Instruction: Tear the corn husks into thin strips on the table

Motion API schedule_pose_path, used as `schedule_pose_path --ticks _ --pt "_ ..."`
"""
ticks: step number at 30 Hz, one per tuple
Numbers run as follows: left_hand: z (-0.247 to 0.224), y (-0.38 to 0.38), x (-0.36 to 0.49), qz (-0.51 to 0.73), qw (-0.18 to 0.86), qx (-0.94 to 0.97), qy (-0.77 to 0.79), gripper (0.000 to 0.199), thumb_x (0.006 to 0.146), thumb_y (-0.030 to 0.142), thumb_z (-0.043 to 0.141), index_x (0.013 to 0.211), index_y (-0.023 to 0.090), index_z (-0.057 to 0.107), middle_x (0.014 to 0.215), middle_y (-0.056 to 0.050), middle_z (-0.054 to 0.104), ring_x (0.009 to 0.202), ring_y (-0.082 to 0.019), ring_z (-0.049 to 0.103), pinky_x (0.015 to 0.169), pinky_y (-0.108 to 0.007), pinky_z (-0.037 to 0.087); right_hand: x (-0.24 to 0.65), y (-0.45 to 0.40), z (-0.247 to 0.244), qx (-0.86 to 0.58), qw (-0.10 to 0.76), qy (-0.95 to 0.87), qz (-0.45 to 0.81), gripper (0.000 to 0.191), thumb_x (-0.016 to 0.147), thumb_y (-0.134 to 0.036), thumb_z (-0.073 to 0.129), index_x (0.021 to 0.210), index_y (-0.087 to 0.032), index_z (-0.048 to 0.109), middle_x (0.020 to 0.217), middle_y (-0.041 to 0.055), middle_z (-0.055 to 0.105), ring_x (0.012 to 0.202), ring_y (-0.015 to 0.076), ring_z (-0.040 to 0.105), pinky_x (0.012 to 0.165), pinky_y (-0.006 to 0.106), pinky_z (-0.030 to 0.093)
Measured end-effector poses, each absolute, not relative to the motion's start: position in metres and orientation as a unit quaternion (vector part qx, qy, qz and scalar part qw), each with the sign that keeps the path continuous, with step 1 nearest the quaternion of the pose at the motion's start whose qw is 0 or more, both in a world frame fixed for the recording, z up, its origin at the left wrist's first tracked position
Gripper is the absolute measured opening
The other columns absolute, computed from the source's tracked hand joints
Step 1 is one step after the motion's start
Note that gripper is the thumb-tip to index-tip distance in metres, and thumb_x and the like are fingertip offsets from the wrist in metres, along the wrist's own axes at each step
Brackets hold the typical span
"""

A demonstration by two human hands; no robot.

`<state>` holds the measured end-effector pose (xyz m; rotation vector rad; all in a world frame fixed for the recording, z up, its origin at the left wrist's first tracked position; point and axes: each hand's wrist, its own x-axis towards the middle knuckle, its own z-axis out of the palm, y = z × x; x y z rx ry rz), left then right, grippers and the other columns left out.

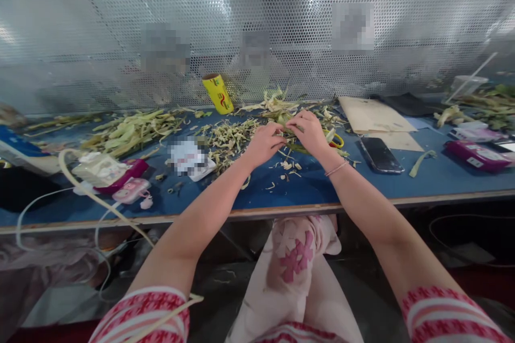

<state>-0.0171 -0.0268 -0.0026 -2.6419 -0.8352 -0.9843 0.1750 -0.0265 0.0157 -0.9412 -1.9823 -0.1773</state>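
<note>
Over the blue table, my left hand (265,143) and my right hand (309,131) meet with bent fingers around a piece of green plant material (285,119). The fingertips of both hands press on it. A heap of short, pale green shreds (229,136) lies just left of my left hand. Behind my hands is a pile of dry leafy scraps (276,103). Part of a yellow ring-shaped object (338,141) shows beside my right wrist. Small pale bits (288,166) are scattered on the table below my hands.
Long green strips (131,131) lie at the left, near a white packet (189,158) and a magenta device (123,177). A yellow roll (218,94) leans at the perforated metal panel (281,21). Rightward are a phone (380,154), brown paper (374,115) and another magenta device (477,155).
</note>
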Motion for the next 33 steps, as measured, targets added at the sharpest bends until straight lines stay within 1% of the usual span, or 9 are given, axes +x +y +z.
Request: schedule_pose_path --ticks 4,7,10,12,15,20,27,31,33 --pt "0.001 -0.035 -0.014 -0.322 0.116 -0.901 -0.265 0.020 0.091 0.028 0.053 0.087 0.023 0.071 0.116 -0.008 0.065 0.109 -0.022 0.058 0.095 -0.041 0.041 0.176 -0.022 0.013 -0.402 0.454 -0.793 -0.059 0.016 0.088 -0.023 0.057 0.083 -0.022 0.072 0.086 0.0059 0.063 0.085 0.0203 0.056 0.085 0.037 0.042" --pt "0.005 -0.039 -0.011 -0.289 0.101 -0.921 -0.239 0.021 0.092 0.024 0.049 0.088 0.022 0.070 0.115 -0.008 0.068 0.109 -0.022 0.058 0.094 -0.041 0.042 0.176 -0.022 0.012 -0.413 0.461 -0.784 -0.052 0.016 0.088 -0.024 0.058 0.079 -0.022 0.072 0.085 0.0055 0.063 0.084 0.0201 0.056 0.085 0.037 0.042" --pt "0.005 -0.038 -0.010 -0.264 0.090 -0.933 -0.229 0.020 0.091 0.021 0.049 0.088 0.020 0.069 0.113 -0.009 0.069 0.105 -0.022 0.060 0.092 -0.040 0.045 0.175 -0.024 0.012 -0.423 0.464 -0.777 -0.058 0.017 0.088 -0.026 0.058 0.078 -0.021 0.072 0.084 0.0061 0.063 0.084 0.0209 0.056 0.086 0.037 0.042" --pt "0.005 -0.035 -0.009 -0.265 0.086 -0.932 -0.232 0.019 0.091 0.020 0.049 0.089 0.019 0.068 0.106 -0.009 0.071 0.100 -0.021 0.062 0.090 -0.039 0.046 0.175 -0.025 0.011 -0.430 0.466 -0.770 -0.069 0.019 0.089 -0.027 0.057 0.079 -0.021 0.072 0.085 0.0067 0.063 0.086 0.0219 0.056 0.086 0.038 0.042" --pt "0.003 -0.031 -0.010 -0.286 0.078 -0.925 -0.239 0.018 0.091 0.020 0.048 0.088 0.018 0.066 0.098 -0.009 0.070 0.093 -0.020 0.064 0.086 -0.037 0.048 0.176 -0.025 0.011 -0.437 0.473 -0.760 -0.089 0.019 0.089 -0.029 0.056 0.080 -0.022 0.071 0.087 0.0072 0.064 0.089 0.0234 0.057 0.088 0.040 0.042" --pt "0.001 -0.027 -0.014 -0.338 0.042 -0.903 -0.262 0.014 0.088 0.016 0.050 0.087 0.017 0.064 0.094 -0.009 0.068 0.092 -0.020 0.063 0.085 -0.035 0.049 0.179 -0.024 0.012 -0.434 0.487 -0.753 -0.095 0.017 0.089 -0.026 0.056 0.082 -0.020 0.070 0.088 0.0080 0.064 0.091 0.0241 0.057 0.088 0.041 0.043" --pt "-0.001 -0.022 -0.015 -0.437 -0.049 -0.834 -0.334 0.011 0.081 0.010 0.057 0.081 0.017 0.066 0.092 -0.006 0.070 0.088 -0.017 0.064 0.082 -0.032 0.050 0.175 -0.029 0.015 -0.405 0.467 -0.785 -0.034 0.016 0.089 -0.025 0.054 0.081 -0.019 0.066 0.086 0.0077 0.063 0.084 0.0211 0.056 0.079 0.035 0.045" --pt "0.000 -0.021 -0.014 -0.462 -0.062 -0.814 -0.347 0.009 0.078 0.010 0.061 0.074 0.017 0.065 0.094 -0.006 0.069 0.090 -0.017 0.064 0.082 -0.033 0.051 0.170 -0.032 0.014 -0.426 0.444 -0.786 -0.066 0.017 0.090 -0.024 0.054 0.078 -0.020 0.065 0.087 0.0075 0.065 0.089 0.0230 0.057 0.086 0.039 0.040" --pt "0.000 -0.021 -0.014 -0.475 -0.062 -0.808 -0.342 0.007 0.077 0.011 0.063 0.073 0.016 0.065 0.098 -0.007 0.067 0.090 -0.017 0.063 0.080 -0.033 0.051 0.169 -0.033 0.014 -0.431 0.436 -0.787 -0.072 0.018 0.090 -0.023 0.053 0.077 -0.020 0.065 0.087 0.0073 0.065 0.090 0.0228 0.057 0.087 0.039 0.039"
